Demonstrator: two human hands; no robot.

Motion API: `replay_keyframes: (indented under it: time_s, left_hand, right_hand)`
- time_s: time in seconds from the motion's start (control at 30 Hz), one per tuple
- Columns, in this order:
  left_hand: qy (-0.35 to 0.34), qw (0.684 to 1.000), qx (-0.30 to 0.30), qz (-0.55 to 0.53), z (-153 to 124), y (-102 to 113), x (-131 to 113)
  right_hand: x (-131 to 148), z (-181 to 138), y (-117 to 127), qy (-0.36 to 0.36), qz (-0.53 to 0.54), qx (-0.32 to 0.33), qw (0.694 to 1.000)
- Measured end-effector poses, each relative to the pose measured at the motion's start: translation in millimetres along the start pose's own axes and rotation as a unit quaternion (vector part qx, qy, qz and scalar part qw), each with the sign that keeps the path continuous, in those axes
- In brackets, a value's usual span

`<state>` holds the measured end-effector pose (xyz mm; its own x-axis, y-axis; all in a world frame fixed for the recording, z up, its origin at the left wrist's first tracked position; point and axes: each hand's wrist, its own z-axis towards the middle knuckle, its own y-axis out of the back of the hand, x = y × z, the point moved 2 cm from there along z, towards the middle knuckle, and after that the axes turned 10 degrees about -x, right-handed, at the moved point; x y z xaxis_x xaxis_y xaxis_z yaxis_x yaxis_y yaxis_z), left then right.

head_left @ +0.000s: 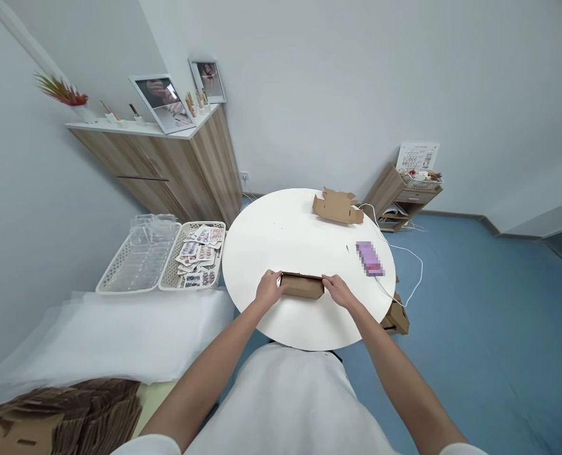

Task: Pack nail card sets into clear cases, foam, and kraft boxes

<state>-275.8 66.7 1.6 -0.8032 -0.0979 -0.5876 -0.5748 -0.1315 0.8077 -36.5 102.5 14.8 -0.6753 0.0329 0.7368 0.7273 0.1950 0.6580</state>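
A small brown cardboard box (pixel 302 287) is held between my two hands over the near part of the round white table (pixel 271 234). My left hand (pixel 268 289) grips its left end, fingers closed on the edge. At the opposite end, my right hand (pixel 338 289) pinches the upper right corner. The side of the box facing me looks folded up; what lies inside, if anything, cannot be seen. Toward the far edge of the table lies an unfolded cardboard box (pixel 338 206) with its flaps spread.
A purple phone-like item (pixel 369 258), blurred, lies at the table's right with a white cable (pixel 416 256). Left stand baskets of clear cases (pixel 143 256) and packets (pixel 199 256), white sheets (pixel 115 335) and stacked flat cardboard (pixel 86 417). More cardboard (pixel 397 316) is below right.
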Motion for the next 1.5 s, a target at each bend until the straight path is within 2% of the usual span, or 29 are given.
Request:
replay_keyframes:
  time_s: [0.1,0.23,0.37,0.57,0.73,0.9,1.07,1.27,1.4,1.5]
  left_hand:
    - [-0.015,1.000,0.018,0.010,1.9,3.8,-4.9]
    - [-0.014,1.000,0.009,0.003,1.6,7.0,-4.0]
    - [-0.044,0.999,-0.023,0.009,-1.9,6.8,2.4]
    - [-0.065,0.997,-0.015,-0.036,-8.8,8.6,2.1]
    - [-0.041,0.994,0.005,-0.106,-7.6,17.4,1.3]
    - [0.047,0.979,0.047,-0.194,-1.1,23.6,5.8]
    - [0.069,0.980,0.058,-0.179,1.3,24.7,0.6]
    - [0.056,0.981,0.079,-0.169,2.4,24.4,4.3]
    - [0.116,0.969,0.089,-0.200,5.5,21.0,13.8]
    - [0.158,0.957,0.099,-0.220,7.7,15.5,19.3]
  right_hand:
    - [8.2,3.6,3.3,0.021,0.004,0.018,1.000]
    - [12.6,3.1,2.3,0.006,0.025,0.020,0.999]
    - [6.7,-2.7,-2.1,-0.004,0.053,0.027,0.998]
    - [-7.9,-13.9,-9.6,0.008,0.067,0.009,0.998]
    - [-11.5,-15.6,-12.7,0.022,0.039,-0.008,0.999]
    - [-11.2,-13.1,-9.6,0.028,0.036,-0.013,0.999]
    - [-10.1,-10.8,-8.6,0.025,0.038,-0.020,0.999]
    - [-6.3,-14.0,-9.5,0.042,0.022,0.001,0.999]
    - [-5.8,-17.2,-12.1,0.014,0.068,0.001,0.998]
    - [-7.3,-17.9,-15.8,-0.039,0.130,-0.021,0.990]
